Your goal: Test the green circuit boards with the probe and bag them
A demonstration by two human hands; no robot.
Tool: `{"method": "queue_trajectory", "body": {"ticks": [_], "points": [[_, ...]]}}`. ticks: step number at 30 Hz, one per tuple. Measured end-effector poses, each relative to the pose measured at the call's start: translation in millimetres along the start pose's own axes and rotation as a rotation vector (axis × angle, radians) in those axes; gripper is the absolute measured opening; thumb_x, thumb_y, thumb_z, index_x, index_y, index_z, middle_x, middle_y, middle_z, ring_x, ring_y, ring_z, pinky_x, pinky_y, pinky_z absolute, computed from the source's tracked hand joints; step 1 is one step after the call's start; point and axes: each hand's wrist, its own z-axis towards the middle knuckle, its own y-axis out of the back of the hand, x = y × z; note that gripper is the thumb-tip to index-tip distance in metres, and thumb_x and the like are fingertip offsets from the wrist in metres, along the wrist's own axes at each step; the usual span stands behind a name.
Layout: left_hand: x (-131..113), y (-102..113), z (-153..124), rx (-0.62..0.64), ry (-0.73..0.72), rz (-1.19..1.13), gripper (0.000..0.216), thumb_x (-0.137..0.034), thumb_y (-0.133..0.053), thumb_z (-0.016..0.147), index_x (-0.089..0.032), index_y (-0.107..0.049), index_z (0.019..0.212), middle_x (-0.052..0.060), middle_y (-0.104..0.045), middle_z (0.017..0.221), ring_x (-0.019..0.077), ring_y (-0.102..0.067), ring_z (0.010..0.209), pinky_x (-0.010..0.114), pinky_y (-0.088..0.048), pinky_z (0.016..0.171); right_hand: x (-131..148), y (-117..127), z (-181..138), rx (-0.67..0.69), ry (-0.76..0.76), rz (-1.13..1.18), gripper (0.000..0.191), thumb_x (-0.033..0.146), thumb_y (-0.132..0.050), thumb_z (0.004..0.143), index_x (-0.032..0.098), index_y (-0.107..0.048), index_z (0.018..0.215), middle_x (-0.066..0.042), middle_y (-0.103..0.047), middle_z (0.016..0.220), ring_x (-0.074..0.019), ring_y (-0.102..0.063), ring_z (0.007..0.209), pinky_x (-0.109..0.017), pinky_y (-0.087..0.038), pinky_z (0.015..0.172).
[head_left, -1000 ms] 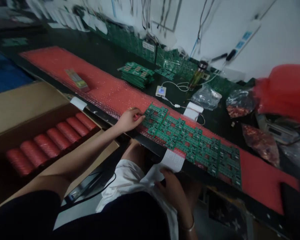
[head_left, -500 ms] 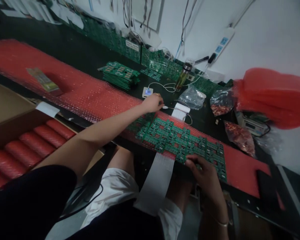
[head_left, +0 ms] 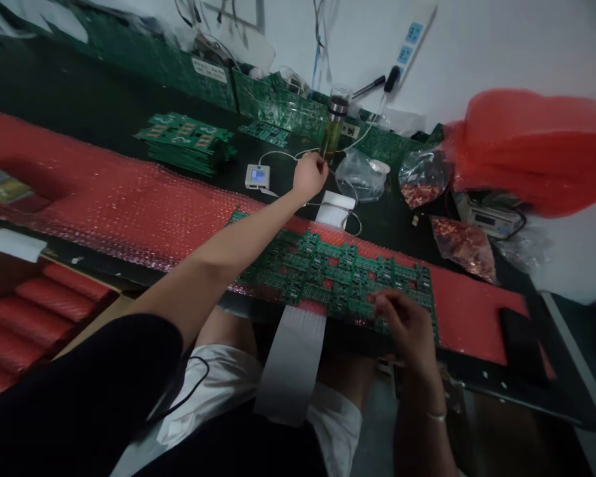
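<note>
My left hand [head_left: 310, 177] reaches over the dark bench, its fingers pinched together close to the foot of a bottle [head_left: 334, 129]. A thin cable [head_left: 353, 215] runs beside these fingers; whether they grip it is hidden. Left of this hand sits a small white device with a lit screen [head_left: 257, 176]. My right hand [head_left: 410, 328] is at the near edge of the green circuit boards [head_left: 322, 265], thumb and forefinger curled together. Anything between those fingertips is too small to make out. The boards lie in a joined row on red bubble wrap [head_left: 129, 192].
A stack of green boards [head_left: 186, 142] stands at the back left. Bags of copper-coloured parts [head_left: 464, 248], a clear plastic bag [head_left: 360, 175] and a scale [head_left: 491, 218] are to the right. A white strip [head_left: 293, 364] hangs over the front edge. Red rolls [head_left: 44, 298] fill a carton below.
My left hand has moved right and farther back, toward the bottle. My right hand has shifted slightly right along the boards. The whole view has swung, so things appear farther left.
</note>
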Motion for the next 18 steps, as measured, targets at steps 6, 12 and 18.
{"method": "queue_trajectory", "body": {"ticks": [6, 12, 18], "points": [[-67.0, 46.5, -103.4, 0.093, -0.789, -0.209, 0.030, -0.042, -0.050, 0.111, -0.021, -0.071, 0.111, 0.009, -0.072, 0.113, 0.0240, -0.071, 0.115, 0.045, -0.059, 0.104, 4.4, -20.9, 81.6, 0.062, -0.027, 0.404, 0.065, 0.076, -0.042, 0.100, 0.021, -0.077, 0.105, -0.004, -0.071, 0.080, -0.0123, -0.058, 0.062, -0.025, -0.043, 0.051], [-86.6, 68.1, -158.0, 0.239, -1.111, -0.247, 0.035, -0.030, -0.038, 0.115, -0.023, -0.070, 0.127, 0.007, -0.075, 0.122, 0.0188, -0.071, 0.121, 0.039, -0.060, 0.108, 13.3, -29.5, 122.7, 0.230, -0.046, 0.589, 0.036, 0.056, -0.063, 0.101, 0.022, -0.077, 0.104, 0.001, -0.069, 0.081, -0.0065, -0.053, 0.058, -0.019, -0.041, 0.049], [-69.0, 72.7, -176.2, 0.302, -0.936, -0.176, 0.036, -0.041, -0.051, 0.110, -0.018, -0.069, 0.132, 0.015, -0.070, 0.137, 0.0290, -0.066, 0.133, 0.051, -0.058, 0.112, -3.1, 75.7, 162.3, -0.209, 0.036, 0.905, 0.019, 0.015, -0.070, 0.092, 0.018, -0.073, 0.074, -0.003, -0.078, 0.075, -0.0025, -0.059, 0.051, -0.011, -0.038, 0.045]]}}
